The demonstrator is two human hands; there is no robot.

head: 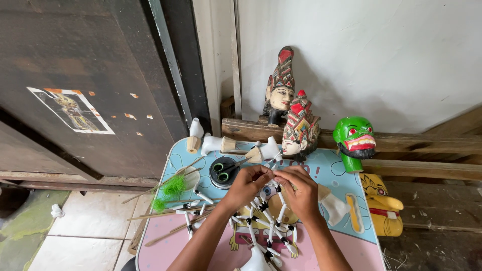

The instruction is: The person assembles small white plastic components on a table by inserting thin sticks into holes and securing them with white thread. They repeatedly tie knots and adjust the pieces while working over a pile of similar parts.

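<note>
Pinching a small white puppet arm piece [273, 176] between both hands [249, 181] [300, 188], we seem mid-joining, just beside the scissors [224, 170]; next needs steady fingertips.

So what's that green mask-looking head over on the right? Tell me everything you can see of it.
The green head is a carved, painted puppet head, glossy like lacquered wood. It has bulging red eyes, a wide red mouth with bared white teeth and a black beard. It stands upright on its green neck at the far right corner of the small table, backed by wooden planks, with a yellow head just in front.
</note>
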